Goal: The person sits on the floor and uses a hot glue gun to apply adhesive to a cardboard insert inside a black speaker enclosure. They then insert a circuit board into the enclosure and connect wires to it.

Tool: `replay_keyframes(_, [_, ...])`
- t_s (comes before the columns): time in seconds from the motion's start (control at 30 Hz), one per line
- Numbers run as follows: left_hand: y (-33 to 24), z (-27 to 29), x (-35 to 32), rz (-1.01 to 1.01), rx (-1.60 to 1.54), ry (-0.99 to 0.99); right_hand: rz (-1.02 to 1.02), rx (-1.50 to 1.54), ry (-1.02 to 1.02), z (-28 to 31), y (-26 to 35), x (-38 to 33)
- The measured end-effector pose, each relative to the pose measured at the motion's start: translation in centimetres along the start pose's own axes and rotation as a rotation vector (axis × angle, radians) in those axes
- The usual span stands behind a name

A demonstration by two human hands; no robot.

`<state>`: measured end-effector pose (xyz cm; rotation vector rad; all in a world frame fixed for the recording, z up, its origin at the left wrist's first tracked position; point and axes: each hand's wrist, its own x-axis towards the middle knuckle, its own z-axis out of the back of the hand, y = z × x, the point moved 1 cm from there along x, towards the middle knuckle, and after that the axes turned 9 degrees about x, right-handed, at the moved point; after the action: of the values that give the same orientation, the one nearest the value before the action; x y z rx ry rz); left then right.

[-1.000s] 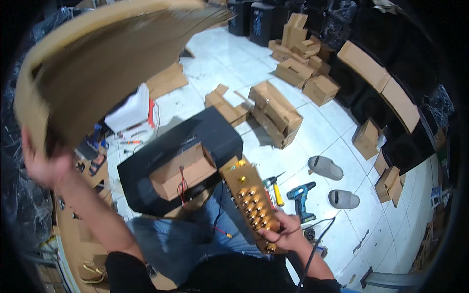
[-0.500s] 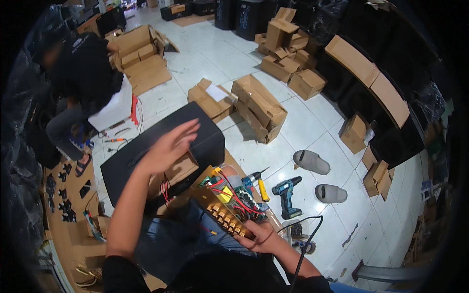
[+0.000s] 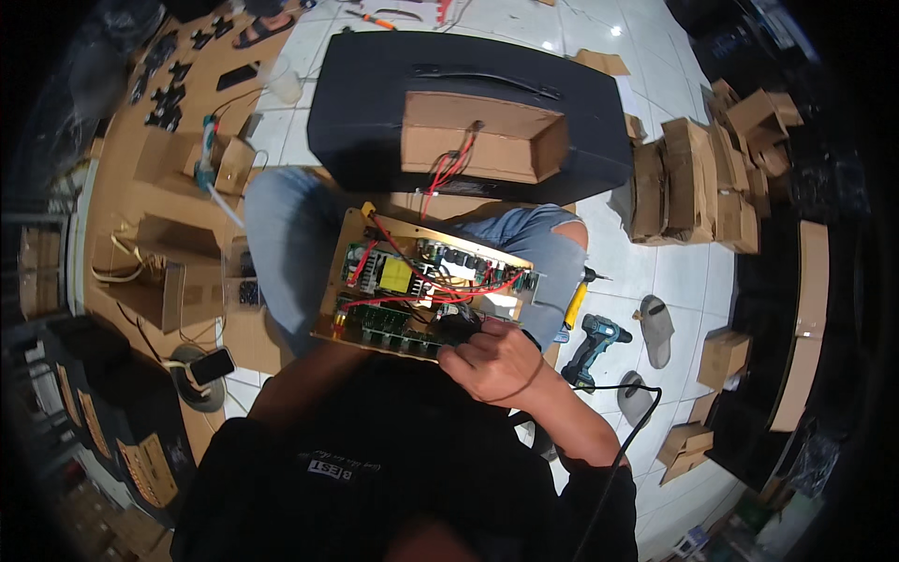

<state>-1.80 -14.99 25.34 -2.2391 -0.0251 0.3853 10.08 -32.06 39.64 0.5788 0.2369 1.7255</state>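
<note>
An amplifier module (image 3: pixel 398 273), a gold metal plate carrying circuit boards, a yellow transformer and red and black wires, lies over my lap with its components facing up. Curled at its near right edge is my right hand (image 3: pixel 496 365), closed on the module beside some black wires. My left hand is out of sight beneath the near left side of the plate; only its forearm (image 3: pixel 309 384) shows. Beyond my knees rests a black speaker cabinet (image 3: pixel 356 112) with a strap handle (image 3: pixel 492 79). Red wires (image 3: pixel 451 169) hang from its rectangular opening.
Right of my knee are a teal cordless drill (image 3: pixel 599 345), a yellow-handled tool (image 3: pixel 574 304) and grey slippers (image 3: pixel 656 330). Cardboard boxes (image 3: pixel 688 183) stand farther right. On the left are an open carton (image 3: pixel 173 281) and a phone (image 3: pixel 212 366). A black cable (image 3: pixel 623 450) crosses my right arm.
My left hand has come down from above the cabinet to beneath the module. The module has turned to lie flatter, components up. My view has tilted downward, and the other person's upper body has left it.
</note>
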Motion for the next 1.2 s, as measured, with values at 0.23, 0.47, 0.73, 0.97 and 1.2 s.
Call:
replay_keyframes(0.23, [0.0, 2.1, -2.5, -0.032, -0.154, 0.009, 0.024, -0.051, 0.040, -0.7, 0.8, 1.9])
replay_keyframes(0.47, [0.5, 3.3, -3.2, -0.019, -0.294, 0.038, -0.192, 0.058, -0.296, 1.7, 0.4, 0.7])
replay_keyframes(0.73, [0.9, 3.7, -2.4, -0.018, -0.387, 0.087, -0.964, 0.889, -1.271, -4.4, -5.3, -5.5])
replay_keyframes(0.97, [0.6, 3.1, -0.9, -0.052, -0.523, 0.176, -1.022, 1.492, -1.181, -9.4, -2.6, -2.2])
replay_keyframes(1.2, [-0.5, 2.1, 2.3, -0.098, -0.712, 0.388, -0.919, 1.490, -1.297, -10.1, -5.4, -2.2])
